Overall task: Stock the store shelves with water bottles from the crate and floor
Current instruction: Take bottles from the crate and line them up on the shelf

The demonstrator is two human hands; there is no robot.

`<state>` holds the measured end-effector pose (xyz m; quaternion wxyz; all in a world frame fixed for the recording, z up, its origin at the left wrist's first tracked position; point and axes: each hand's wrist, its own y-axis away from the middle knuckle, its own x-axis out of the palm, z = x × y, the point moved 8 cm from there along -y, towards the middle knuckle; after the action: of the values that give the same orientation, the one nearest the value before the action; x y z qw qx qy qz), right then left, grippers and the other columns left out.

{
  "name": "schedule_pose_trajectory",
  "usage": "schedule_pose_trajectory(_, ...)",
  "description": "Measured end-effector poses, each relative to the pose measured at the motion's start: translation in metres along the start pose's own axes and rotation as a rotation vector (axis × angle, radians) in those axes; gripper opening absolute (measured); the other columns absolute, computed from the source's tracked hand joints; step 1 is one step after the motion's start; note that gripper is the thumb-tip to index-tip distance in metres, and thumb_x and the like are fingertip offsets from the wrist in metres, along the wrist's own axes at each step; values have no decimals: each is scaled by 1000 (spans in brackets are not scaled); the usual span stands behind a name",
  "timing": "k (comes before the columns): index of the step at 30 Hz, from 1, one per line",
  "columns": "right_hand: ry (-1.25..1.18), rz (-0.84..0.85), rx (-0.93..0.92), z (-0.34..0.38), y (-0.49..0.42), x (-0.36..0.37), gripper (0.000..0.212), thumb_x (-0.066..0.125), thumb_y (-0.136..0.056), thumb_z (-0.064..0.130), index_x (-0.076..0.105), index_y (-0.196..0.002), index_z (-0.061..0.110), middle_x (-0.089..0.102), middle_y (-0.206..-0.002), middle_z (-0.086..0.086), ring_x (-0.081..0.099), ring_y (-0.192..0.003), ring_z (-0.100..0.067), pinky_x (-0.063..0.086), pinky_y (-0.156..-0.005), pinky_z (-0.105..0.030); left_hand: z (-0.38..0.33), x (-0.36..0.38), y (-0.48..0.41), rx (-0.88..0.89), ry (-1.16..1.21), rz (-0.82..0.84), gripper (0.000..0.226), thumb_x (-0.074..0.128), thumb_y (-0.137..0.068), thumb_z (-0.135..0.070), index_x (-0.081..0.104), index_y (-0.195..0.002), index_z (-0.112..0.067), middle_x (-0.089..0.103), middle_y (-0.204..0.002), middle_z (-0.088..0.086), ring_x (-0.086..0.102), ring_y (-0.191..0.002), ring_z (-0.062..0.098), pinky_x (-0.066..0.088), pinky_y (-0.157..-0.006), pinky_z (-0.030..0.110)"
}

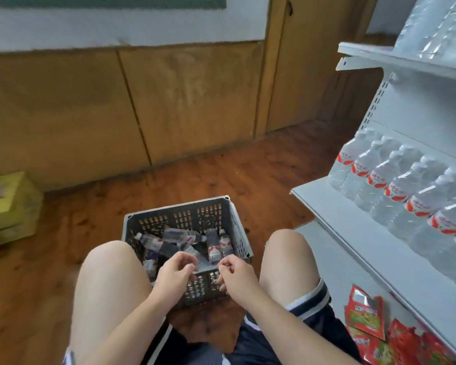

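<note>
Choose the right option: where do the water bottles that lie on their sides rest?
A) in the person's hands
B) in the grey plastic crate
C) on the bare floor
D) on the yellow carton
B: the water bottles lie jumbled inside the grey plastic crate.

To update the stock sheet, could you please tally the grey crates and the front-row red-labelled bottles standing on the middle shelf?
Grey crate: 1
Front-row bottles on the middle shelf: 7, the last cut by the frame edge
Total: 8
Loose bottles inside the crate lie jumbled and too blurred to count.
</note>
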<state>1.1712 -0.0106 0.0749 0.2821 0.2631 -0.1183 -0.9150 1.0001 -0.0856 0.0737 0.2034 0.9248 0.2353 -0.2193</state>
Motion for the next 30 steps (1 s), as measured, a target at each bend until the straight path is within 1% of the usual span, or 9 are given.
schedule_pose_trajectory(3, 67, 83, -42, 5, -3, 23, 15, 48, -104, 21, 62, -100, 20, 69, -82, -3, 63, -68, -13, 57, -66, -28, 12, -9, 0, -36, 89, -42, 18, 55, -95, -5, 67, -96, -19, 75, -88, 1, 70, -71, 11, 57, -76, 40)
schedule_pose_trajectory(6, 96, 129, -52, 6, -13, 34, 14, 49, -103, 20, 62, -99, 22, 70, -82, -3, 66, -73, -17, 59, -70, -31, 18, -10, -3, -58, 144, -44, 15, 57, -95, -7, 66, -96, -17, 74, -90, 3, 70, -71, 11, 56, -74, 34)
schedule_pose_trajectory(11, 67, 164, 22, 3, -42, 39, 13, 50, -104, 20, 62, -101, 19, 73, -84, -7, 65, -64, -13, 55, -59, -21, 35, -23, -5, -130, 185, -79, 12, 59, -96, -9, 67, -97, -18, 73, -90, 4, 71, -75, 16, 56, -72, 33)
schedule_pose_trajectory(15, -9, 175, 121, -9, -72, 44, 11, 52, -103, 20, 62, -100, 18, 72, -79, -5, 64, -58, -12, 56, -55, -23, 55, -30, -16, -239, 223, -115, 12, 60, -95, -8, 68, -97, -17, 73, -87, 4, 71, -74, 15, 59, -79, 39)
schedule_pose_trajectory(19, -65, 167, 164, -11, -106, 50, 11, 52, -103, 19, 63, -102, 15, 72, -77, -6, 64, -58, -14, 54, -53, -23, 53, -24, -50, -262, 212, -111, 14, 58, -95, -8, 68, -98, -18, 72, -88, 5, 70, -77, 18, 57, -72, 35)
schedule_pose_trajectory(21, -82, 167, 179, -11, -125, 57, 11, 52, -103, 18, 63, -101, 15, 71, -78, -8, 63, -58, -15, 53, -52, -23, 57, -19, -69, -281, 211, -99, 15, 58, -95, -7, 67, -98, -18, 72, -87, 5, 69, -77, 17, 58, -72, 35)
schedule_pose_trajectory(25, -45, 194, 211, -20, -173, 82, 11, 52, -102, 20, 62, -97, 20, 72, -79, -6, 65, -61, -15, 55, -58, -27, 90, -16, -111, -376, 177, -82, 14, 56, -98, -10, 66, -101, -19, 72, -92, 2, 70, -82, 15, 58, -78, 33)
schedule_pose_trajectory(28, 2, 205, 251, -35, -213, 100, 12, 52, -101, 20, 62, -95, 22, 72, -78, -3, 65, -62, -13, 60, -69, -35, 125, -13, -138, -433, 154, -56, 11, 57, -97, -11, 66, -99, -18, 73, -93, 1, 70, -82, 15, 54, -73, 25)
schedule_pose_trajectory(30, 62, 216, 297, -53, -242, 115, 13, 51, -102, 18, 61, -95, 22, 72, -81, -3, 66, -67, -16, 62, -77, -42, 153, -8, -158, -476, 113, -18, 12, 57, -97, -12, 65, -97, -20, 73, -93, 0, 70, -83, 15, 53, -71, 28)
